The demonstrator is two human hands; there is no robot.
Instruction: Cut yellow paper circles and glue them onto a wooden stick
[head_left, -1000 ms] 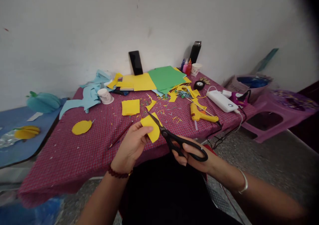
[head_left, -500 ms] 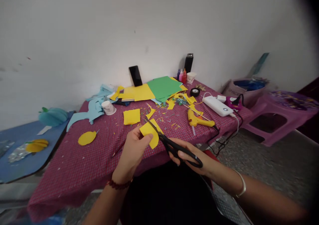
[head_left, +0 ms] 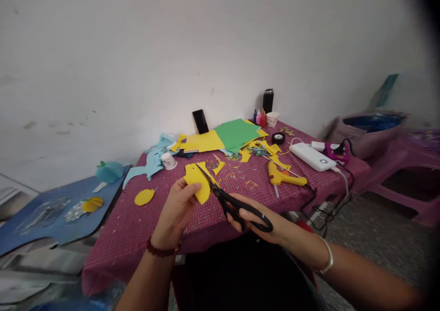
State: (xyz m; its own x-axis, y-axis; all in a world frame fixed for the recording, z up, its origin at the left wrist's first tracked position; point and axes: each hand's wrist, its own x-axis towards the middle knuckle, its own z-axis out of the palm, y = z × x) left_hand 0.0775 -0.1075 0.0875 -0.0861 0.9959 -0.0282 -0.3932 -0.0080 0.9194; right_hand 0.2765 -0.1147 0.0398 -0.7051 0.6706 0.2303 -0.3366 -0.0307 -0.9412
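Note:
Between the thumb and fingers of my left hand [head_left: 178,205] is a piece of yellow paper [head_left: 196,188], its lower edge cut in a curve. My right hand [head_left: 254,214] is closed round the handles of black scissors [head_left: 229,202]. Their blades lie across the right part of the yellow paper, pointing up and left. Behind the held paper, a yellow square of paper on the table is partly hidden. A round yellow paper piece [head_left: 144,197] lies on the tablecloth, left of my left hand.
A yellow glue gun [head_left: 283,175], a white power bank [head_left: 311,156] and cables lie at right. Green sheets [head_left: 237,134], paper scraps, a phone [head_left: 200,121] and small bottles are at the back. A paper cup [head_left: 168,161] stands at left; a blue board [head_left: 68,196] holds paper pumpkins.
The view has shifted, so the table sits lower and further right. The scissors have cut further round the yellow paper, and my left hand has turned it slightly.

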